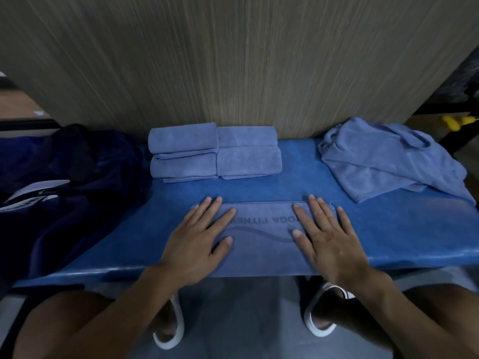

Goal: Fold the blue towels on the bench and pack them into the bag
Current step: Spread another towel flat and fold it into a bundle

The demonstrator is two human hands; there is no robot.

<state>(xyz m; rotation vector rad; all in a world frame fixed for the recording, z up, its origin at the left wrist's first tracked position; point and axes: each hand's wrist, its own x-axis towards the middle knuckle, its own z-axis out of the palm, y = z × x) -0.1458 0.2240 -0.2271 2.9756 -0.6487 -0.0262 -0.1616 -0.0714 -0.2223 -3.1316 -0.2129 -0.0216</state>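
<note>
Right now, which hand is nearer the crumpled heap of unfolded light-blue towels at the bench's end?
Right. The right hand lies flat on the printed blue towel, in front and left of the heap; the left hand presses that towel's other end, farther off.

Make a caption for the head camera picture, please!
Left hand and right hand press a towel on the bench.

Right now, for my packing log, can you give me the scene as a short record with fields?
towel in work: flat at the near edge of the bench, lettering up
left hand: pressing flat on its left part
right hand: pressing flat on its right part
folded towels: four, grouped by the wall
unfolded towels: crumpled heap, right end
bag: dark, at the left
</note>
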